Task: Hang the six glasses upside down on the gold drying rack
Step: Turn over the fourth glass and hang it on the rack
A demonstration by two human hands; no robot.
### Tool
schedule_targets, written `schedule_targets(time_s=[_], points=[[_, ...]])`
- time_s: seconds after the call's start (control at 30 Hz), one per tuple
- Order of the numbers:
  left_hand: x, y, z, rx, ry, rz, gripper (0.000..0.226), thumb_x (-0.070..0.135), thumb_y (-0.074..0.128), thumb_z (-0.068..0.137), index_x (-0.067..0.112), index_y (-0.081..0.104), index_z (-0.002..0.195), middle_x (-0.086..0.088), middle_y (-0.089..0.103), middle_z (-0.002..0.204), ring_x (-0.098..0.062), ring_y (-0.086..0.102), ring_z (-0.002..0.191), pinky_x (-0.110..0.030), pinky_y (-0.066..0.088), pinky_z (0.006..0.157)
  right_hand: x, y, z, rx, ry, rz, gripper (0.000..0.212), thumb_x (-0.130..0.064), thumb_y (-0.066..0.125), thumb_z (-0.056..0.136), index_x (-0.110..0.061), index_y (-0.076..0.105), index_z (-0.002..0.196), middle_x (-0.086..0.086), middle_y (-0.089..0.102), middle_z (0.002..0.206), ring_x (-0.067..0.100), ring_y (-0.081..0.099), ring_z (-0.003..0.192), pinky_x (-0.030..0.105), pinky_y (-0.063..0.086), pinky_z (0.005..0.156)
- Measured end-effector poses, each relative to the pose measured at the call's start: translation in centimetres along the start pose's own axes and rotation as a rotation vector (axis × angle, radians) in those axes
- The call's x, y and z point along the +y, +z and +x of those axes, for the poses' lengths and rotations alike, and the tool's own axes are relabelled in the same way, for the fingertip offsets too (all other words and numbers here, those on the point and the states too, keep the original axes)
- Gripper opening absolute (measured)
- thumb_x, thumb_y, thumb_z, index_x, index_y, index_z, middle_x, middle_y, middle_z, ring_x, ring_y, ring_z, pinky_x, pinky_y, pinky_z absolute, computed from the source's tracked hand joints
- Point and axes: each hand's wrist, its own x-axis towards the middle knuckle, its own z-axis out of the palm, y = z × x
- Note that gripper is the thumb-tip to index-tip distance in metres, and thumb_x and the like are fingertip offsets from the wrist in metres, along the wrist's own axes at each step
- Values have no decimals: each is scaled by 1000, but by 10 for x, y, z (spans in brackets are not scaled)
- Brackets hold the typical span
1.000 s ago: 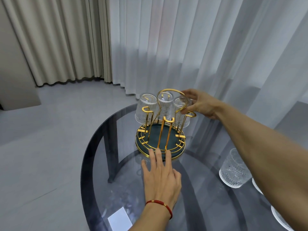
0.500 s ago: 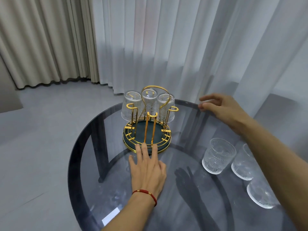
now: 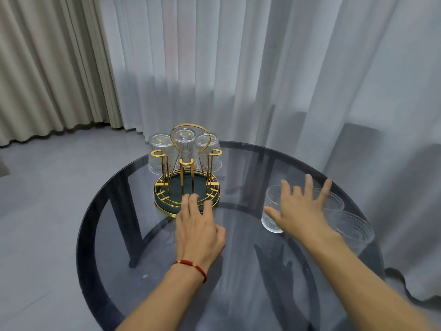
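Note:
The gold drying rack with a dark green base stands at the far side of the round glass table. Three ribbed glasses hang upside down on its rear hooks: left, middle, right. The three front hooks are bare. My left hand lies flat on the table, fingertips touching the rack's front rim. My right hand, fingers spread, hovers over three upright glasses: the nearest to the rack, one behind the fingers, one at the right. It grips none.
Sheer white curtains hang right behind the table and brush its far edge; beige drapes are at the left. The grey floor drops away on the left of the table rim.
My right hand has come down from the air beside the rack to just over the upright glasses. The left hand stays at the rack's base. The view shifted slightly.

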Motion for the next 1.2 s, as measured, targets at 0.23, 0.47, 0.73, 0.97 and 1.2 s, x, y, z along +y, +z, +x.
schedule_targets(time_s=[0.23, 0.47, 0.73, 0.97, 1.2], points=[[12, -9, 1, 43, 164, -333, 38, 28, 61, 90, 13, 54, 124, -4, 54, 118, -20, 48, 115, -36, 50, 92, -7, 14, -3, 308, -100, 209, 92, -60, 76, 73, -13, 46, 147, 11, 59, 108, 34, 56, 116, 74, 5, 117], [31, -37, -4, -347, -12, -1036, 61, 52, 72, 84, 45, 40, 135, 17, 56, 122, 0, 61, 106, -27, 54, 86, -33, 2, -38, 381, -526, 587, 111, -27, 85, 61, -31, 25, 154, 2, 49, 136, 24, 53, 126, 55, 35, 115], [17, -49, -12, -244, 21, -975, 51, 27, 81, 74, 39, 54, 115, 14, 68, 107, -4, 63, 103, -27, 55, 83, -51, 5, -51, 362, -773, 658, 99, -20, 84, 71, -21, 33, 155, 1, 48, 149, 19, 46, 137, 39, 43, 113], [4, -54, -2, -171, -210, -1126, 49, 30, 78, 59, 34, 63, 106, 1, 71, 100, -12, 68, 93, -45, 59, 82, -55, 0, -45, 128, -585, 1128, 86, -45, 86, 73, -32, 44, 148, -9, 44, 149, 8, 41, 142, 34, 36, 118], [-20, -62, 1, -309, -210, -1391, 57, 8, 67, 59, 19, 56, 114, -20, 59, 113, -25, 64, 96, -60, 54, 84, -72, -7, -43, -461, -58, 1711, 48, -58, 48, 101, -24, 61, 133, 10, 73, 121, 30, 75, 103, 54, 61, 91]])
